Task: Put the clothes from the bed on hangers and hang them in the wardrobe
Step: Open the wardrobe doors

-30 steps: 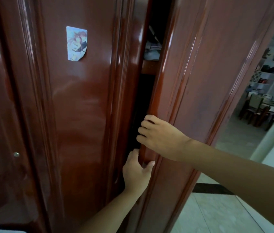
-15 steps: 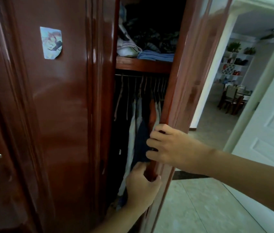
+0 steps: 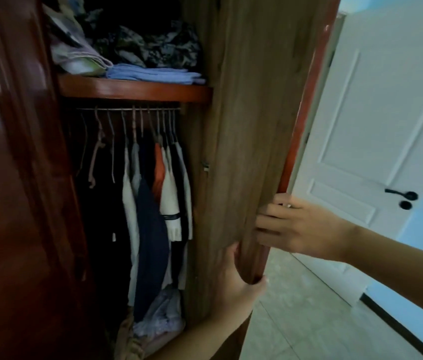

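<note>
The wardrobe's right door [image 3: 252, 126] stands swung wide, its brown inner face toward me. My left hand [image 3: 233, 289] grips the door's edge low down, thumb on one side and fingers on the other. Higher up, my right hand [image 3: 301, 227] holds the same edge, its fingers wrapped behind it. Inside, a metal rail [image 3: 127, 109] carries several hangers, some bare on the left [image 3: 96, 152], others with hung clothes [image 3: 153, 216] in white, navy and orange. The bed and its clothes are out of view.
A shelf [image 3: 132, 90] above the rail holds folded clothes [image 3: 153, 72]. The left wardrobe door [image 3: 10, 178] stays closed. More fabric lies heaped on the wardrobe floor [image 3: 153, 320]. A white room door [image 3: 374, 152] with a black handle [image 3: 402, 195] stands to the right, over a tiled floor [image 3: 309, 320].
The right wardrobe door has swung from a narrow gap to wide open, with both hands on its edge throughout. The rail, shelf and hung clothes came into view.
</note>
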Available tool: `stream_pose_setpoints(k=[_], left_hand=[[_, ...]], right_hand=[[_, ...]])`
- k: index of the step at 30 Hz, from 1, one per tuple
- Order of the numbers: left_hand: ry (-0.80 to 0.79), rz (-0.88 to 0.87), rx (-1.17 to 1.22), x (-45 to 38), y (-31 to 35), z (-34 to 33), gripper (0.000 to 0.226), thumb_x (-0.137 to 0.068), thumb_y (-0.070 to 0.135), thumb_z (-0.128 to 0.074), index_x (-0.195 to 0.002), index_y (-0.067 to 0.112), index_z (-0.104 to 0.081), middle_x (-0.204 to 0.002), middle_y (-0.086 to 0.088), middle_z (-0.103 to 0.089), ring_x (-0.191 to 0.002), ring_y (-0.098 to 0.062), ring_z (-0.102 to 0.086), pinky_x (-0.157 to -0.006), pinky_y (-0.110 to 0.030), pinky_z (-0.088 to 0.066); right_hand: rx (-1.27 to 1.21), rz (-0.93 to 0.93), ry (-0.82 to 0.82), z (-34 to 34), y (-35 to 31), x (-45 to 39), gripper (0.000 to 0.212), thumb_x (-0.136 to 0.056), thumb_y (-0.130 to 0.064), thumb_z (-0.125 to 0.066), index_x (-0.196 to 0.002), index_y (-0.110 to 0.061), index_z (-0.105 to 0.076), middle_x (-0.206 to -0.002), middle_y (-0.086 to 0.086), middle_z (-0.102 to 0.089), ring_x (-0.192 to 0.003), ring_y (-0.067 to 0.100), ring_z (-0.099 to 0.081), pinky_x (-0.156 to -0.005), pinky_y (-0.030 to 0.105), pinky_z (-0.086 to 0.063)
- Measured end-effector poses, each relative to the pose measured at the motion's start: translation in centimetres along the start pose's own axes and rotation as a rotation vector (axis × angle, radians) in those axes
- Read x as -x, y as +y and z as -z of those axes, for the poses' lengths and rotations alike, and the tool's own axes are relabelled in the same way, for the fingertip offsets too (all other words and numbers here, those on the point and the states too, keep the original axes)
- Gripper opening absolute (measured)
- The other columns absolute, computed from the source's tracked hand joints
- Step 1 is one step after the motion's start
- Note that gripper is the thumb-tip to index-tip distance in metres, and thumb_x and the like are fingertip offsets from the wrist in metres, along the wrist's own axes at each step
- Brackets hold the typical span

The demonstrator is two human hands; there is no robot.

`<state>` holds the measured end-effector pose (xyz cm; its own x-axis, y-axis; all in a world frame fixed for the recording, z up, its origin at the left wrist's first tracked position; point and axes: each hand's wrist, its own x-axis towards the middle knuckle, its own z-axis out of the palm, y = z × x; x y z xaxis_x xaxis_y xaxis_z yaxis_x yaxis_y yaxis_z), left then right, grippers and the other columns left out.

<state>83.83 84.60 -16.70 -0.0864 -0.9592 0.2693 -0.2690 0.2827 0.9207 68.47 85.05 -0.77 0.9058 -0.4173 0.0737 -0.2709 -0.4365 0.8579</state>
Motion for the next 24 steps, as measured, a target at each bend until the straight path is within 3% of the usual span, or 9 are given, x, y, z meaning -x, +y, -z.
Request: stream_pose_setpoints(k=[2, 6, 9, 13, 16, 18, 21, 22, 24], left_hand=[[-0.009, 0.021, 0.045, -0.6, 0.5, -2.5, 0.065, -0.063, 0.029, -0.086, -0.116, 0.031, -0.047, -0.103, 0.012, -0.059, -0.09, 0.0, -0.06, -0.071, -0.008, -0.047], [0.001, 0.061, 0.034, -2.1, 1.2, -7.5, 0.069, -0.062, 0.033, -0.085, -0.115, 0.024, -0.043, -0.102, 0.0, -0.06, -0.091, -0.016, -0.062, -0.08, -0.033, -0.054], [0.025, 0.037, -0.014, -3.5, 2.0, -10.1, 0.072, -0.059, 0.041, -0.083, -0.116, 0.024, -0.042, -0.103, 0.001, -0.055, -0.092, -0.017, -0.057, -0.078, -0.032, -0.05], [0.085, 0.01, -0.105, -4.7, 2.7, -12.0, 0.07, -0.059, 0.041, -0.083, -0.113, 0.022, -0.043, -0.098, 0.009, -0.043, -0.085, -0.008, -0.039, -0.071, -0.022, -0.032], [0.078, -0.028, -0.109, -4.6, 2.0, -11.7, 0.073, -0.06, 0.042, -0.084, -0.116, 0.02, -0.044, -0.1, 0.009, -0.043, -0.086, -0.008, -0.039, -0.072, -0.022, -0.032], [-0.015, -0.081, -0.083, -4.7, 1.0, -10.7, 0.075, -0.06, 0.042, -0.085, -0.118, 0.022, -0.042, -0.102, 0.009, -0.046, -0.089, -0.008, -0.045, -0.071, -0.018, -0.034], [-0.28, -0.173, -0.151, -5.7, 0.2, -7.6, 0.08, -0.063, 0.054, -0.077, -0.125, 0.037, -0.03, -0.111, 0.022, -0.043, -0.095, 0.004, -0.045, -0.074, -0.006, -0.035], [-0.36, -0.216, -0.215, -6.3, 0.0, -6.3, 0.084, -0.062, 0.059, -0.074, -0.128, 0.042, -0.026, -0.117, 0.025, -0.041, -0.102, 0.006, -0.044, -0.081, -0.007, -0.036], [-0.493, -0.288, -0.347, -7.9, -0.2, -3.3, 0.093, -0.063, 0.066, -0.067, -0.138, 0.049, -0.014, -0.136, 0.024, -0.034, -0.122, 0.0, -0.038, -0.102, -0.022, -0.036]], right_hand=[[0.006, -0.026, -0.022, -0.8, 0.6, 2.2, 0.02, -0.087, -0.013, -0.065, -0.105, -0.021, -0.066, -0.11, 0.003, -0.061, -0.106, 0.026, -0.056, -0.103, 0.039, -0.031], [0.012, -0.136, -0.036, -2.4, 1.6, 5.8, 0.027, -0.086, -0.01, -0.067, -0.113, -0.015, -0.064, -0.111, 0.007, -0.06, -0.108, 0.028, -0.053, -0.102, 0.04, -0.032], [0.011, -0.224, -0.067, -3.6, 2.3, 7.7, 0.033, -0.083, -0.013, -0.07, -0.116, -0.014, -0.066, -0.115, 0.008, -0.061, -0.113, 0.029, -0.05, -0.102, 0.041, -0.033], [-0.01, -0.283, -0.076, -4.7, 2.6, 9.2, 0.038, -0.08, -0.013, -0.072, -0.118, -0.014, -0.068, -0.121, 0.009, -0.062, -0.116, 0.029, -0.047, -0.103, 0.04, -0.031], [-0.054, -0.316, -0.093, -4.5, 2.0, 9.0, 0.043, -0.077, -0.013, -0.073, -0.12, -0.014, -0.067, -0.123, 0.009, -0.06, -0.119, 0.029, -0.046, -0.103, 0.042, -0.031], [-0.094, -0.342, -0.149, -3.9, 1.1, 8.2, 0.041, -0.076, -0.017, -0.07, -0.117, -0.014, -0.068, -0.12, 0.009, -0.06, -0.118, 0.031, -0.047, -0.102, 0.044, -0.032], [-0.197, -0.456, -0.226, -2.8, -0.1, 7.0, 0.038, -0.076, -0.028, -0.058, -0.11, -0.014, -0.069, -0.112, 0.008, -0.062, -0.114, 0.032, -0.052, -0.102, 0.045, -0.033], [-0.233, -0.505, -0.249, -2.4, -0.4, 6.5, 0.039, -0.076, -0.031, -0.054, -0.108, -0.015, -0.069, -0.11, 0.007, -0.063, -0.112, 0.031, -0.052, -0.102, 0.045, -0.034], [-0.291, -0.592, -0.277, -1.5, -0.8, 5.2, 0.038, -0.078, -0.034, -0.05, -0.105, -0.017, -0.069, -0.103, 0.004, -0.064, -0.104, 0.029, -0.055, -0.096, 0.044, -0.041]])
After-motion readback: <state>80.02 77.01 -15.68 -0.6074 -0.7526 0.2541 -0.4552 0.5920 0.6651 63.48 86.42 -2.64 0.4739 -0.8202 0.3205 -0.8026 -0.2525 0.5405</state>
